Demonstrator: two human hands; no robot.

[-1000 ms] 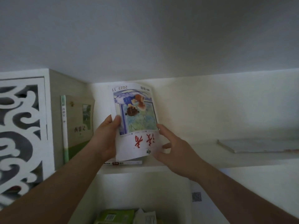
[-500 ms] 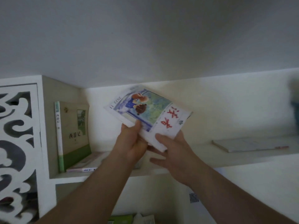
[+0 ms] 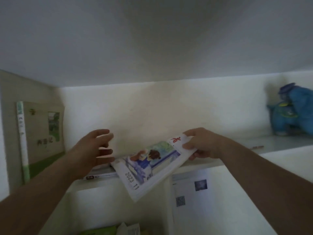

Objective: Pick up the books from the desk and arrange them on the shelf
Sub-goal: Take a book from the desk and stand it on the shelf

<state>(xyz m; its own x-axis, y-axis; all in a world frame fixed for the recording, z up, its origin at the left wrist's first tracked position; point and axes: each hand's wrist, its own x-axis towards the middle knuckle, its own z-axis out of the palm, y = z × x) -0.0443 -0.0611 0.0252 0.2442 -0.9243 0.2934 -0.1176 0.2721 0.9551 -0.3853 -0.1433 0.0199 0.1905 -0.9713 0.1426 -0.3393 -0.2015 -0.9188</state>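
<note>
A thin illustrated magazine point(image 3: 149, 167) with red characters and "2023 11" on its cover hangs tilted across the front edge of the white shelf point(image 3: 237, 160). My right hand point(image 3: 201, 144) pinches its upper right corner. My left hand point(image 3: 96, 150) hovers just left of the magazine with fingers spread and holds nothing. A beige and green book point(image 3: 42, 136) stands upright at the shelf's left end. A thin book point(image 3: 100, 176) lies flat on the shelf below my left hand.
A blue plush toy point(image 3: 294, 109) stands at the shelf's right end. The cabinet's side wall point(image 3: 3, 133) closes the left side. A paper with printed squares point(image 3: 191, 192) hangs below the shelf, and green packaging point(image 3: 101, 230) shows at the bottom.
My left hand has let go of the magazine and opened. My right hand has swung the magazine from upright down to a low tilt at the shelf edge. The view has shifted right.
</note>
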